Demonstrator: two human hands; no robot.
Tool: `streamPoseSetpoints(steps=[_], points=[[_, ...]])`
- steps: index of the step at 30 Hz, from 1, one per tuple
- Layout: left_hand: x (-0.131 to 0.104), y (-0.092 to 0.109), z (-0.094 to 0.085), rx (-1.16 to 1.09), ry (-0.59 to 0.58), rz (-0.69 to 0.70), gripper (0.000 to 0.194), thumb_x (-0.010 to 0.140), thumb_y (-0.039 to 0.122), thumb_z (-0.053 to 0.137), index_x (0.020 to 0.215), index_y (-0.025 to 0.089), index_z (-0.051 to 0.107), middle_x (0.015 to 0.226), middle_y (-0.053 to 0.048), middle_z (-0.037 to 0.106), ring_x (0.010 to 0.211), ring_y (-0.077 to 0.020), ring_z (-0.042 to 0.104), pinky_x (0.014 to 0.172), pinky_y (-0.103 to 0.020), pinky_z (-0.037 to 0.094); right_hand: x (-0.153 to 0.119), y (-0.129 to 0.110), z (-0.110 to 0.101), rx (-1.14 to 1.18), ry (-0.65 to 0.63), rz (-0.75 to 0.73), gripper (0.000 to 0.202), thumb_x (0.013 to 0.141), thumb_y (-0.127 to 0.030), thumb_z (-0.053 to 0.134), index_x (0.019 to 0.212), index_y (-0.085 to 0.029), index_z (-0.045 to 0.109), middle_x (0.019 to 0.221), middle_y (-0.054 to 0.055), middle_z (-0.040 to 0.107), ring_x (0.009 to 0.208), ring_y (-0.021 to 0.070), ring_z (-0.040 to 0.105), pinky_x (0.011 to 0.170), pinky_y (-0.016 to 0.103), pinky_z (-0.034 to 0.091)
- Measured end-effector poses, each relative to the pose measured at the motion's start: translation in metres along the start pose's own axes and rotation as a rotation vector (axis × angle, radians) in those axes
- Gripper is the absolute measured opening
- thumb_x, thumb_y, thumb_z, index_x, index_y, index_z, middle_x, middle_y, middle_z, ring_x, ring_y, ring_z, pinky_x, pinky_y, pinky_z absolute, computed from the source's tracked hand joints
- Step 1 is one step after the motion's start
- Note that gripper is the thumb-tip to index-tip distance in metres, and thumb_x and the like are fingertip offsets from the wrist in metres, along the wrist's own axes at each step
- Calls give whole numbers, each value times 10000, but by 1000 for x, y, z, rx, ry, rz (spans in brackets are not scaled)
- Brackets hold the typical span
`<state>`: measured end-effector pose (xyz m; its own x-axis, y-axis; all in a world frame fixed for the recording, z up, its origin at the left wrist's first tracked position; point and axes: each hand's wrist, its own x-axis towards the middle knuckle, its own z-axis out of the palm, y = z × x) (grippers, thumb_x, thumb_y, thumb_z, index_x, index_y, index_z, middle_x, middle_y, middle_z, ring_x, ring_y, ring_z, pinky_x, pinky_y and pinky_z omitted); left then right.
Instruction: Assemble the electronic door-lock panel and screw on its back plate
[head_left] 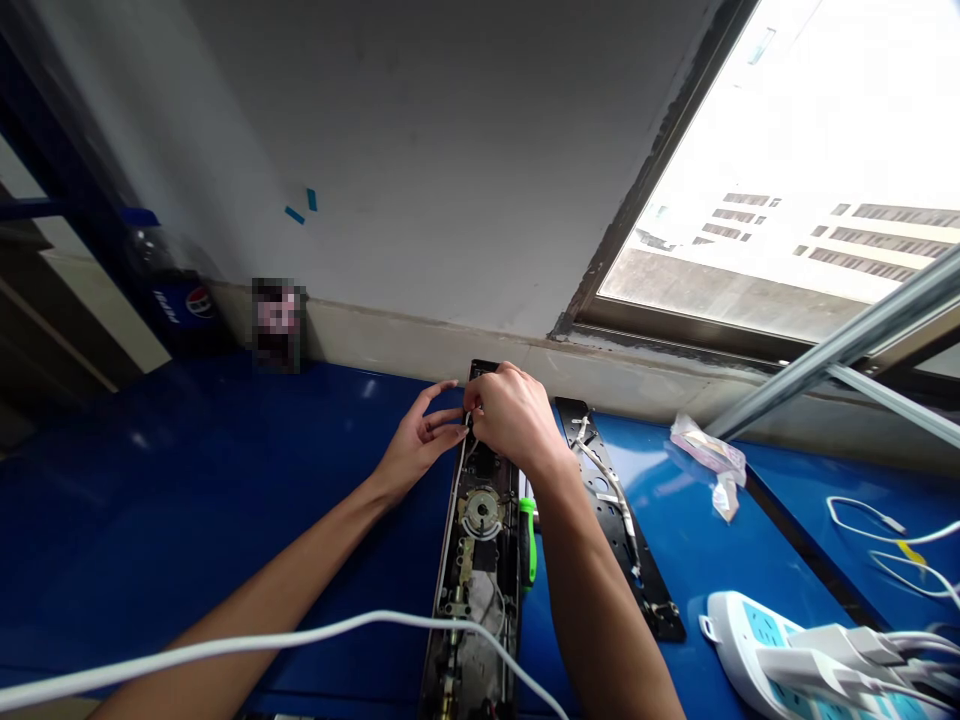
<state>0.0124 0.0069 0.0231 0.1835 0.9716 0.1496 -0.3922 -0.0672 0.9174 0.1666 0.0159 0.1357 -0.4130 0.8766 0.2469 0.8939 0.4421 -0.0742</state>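
Note:
A long black housing (pixel 491 560), open on top, lies lengthwise before me, with metal parts, a round disc and thin wires inside; it looks like a door lock panel. Over its far end, my right hand (pixel 517 415) has its fingers pinched together, and what they hold is hidden. My left hand (pixel 421 438) comes in from the left with fingers apart, their tips at the housing's left edge close to the right fingertips. Alongside the housing on the right lies a screwdriver with a green and black handle (pixel 528 545). Farther right is a black plate (pixel 622 520) with white cables.
A white power strip (pixel 731 620) with plugs sits at the lower right. A white cable (pixel 360 622) crosses the foreground over the housing. Plastic wrapping (pixel 709 448) lies beneath the window. A Pepsi bottle (pixel 180 290) stands at the back left. The wall closes off the blue table (pixel 225 480).

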Motion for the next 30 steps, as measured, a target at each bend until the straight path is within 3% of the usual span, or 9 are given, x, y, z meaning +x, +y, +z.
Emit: streamPoseSetpoints(steps=[10,18,30], points=[[-1,1,1,23,6,12,901,790,362,941,1534,241,448,1218,-101,762,949,-173,759,961,-306,557,0,0,5,8,2,41,159,838,-194,722,943,-247,829,949,103,794,1007,273,729,802,330,488],[-1,3,0,56,11,6,920,788,372,939,1545,241,435,1248,-115,743,926,-171,759,985,-335,565,-4,-1,9,2,-1,81,171,878,-228,688,966,-277,827,895,77,808,850,262,753,713,325,477],[-1,4,1,27,-17,25,965,769,390,960,1544,225,409,1244,-140,752,917,-178,768,894,-285,576,-15,-8,14,-55,25,55,187,941,-193,635,1007,-218,808,967,129,786,969,266,739,779,321,508]])
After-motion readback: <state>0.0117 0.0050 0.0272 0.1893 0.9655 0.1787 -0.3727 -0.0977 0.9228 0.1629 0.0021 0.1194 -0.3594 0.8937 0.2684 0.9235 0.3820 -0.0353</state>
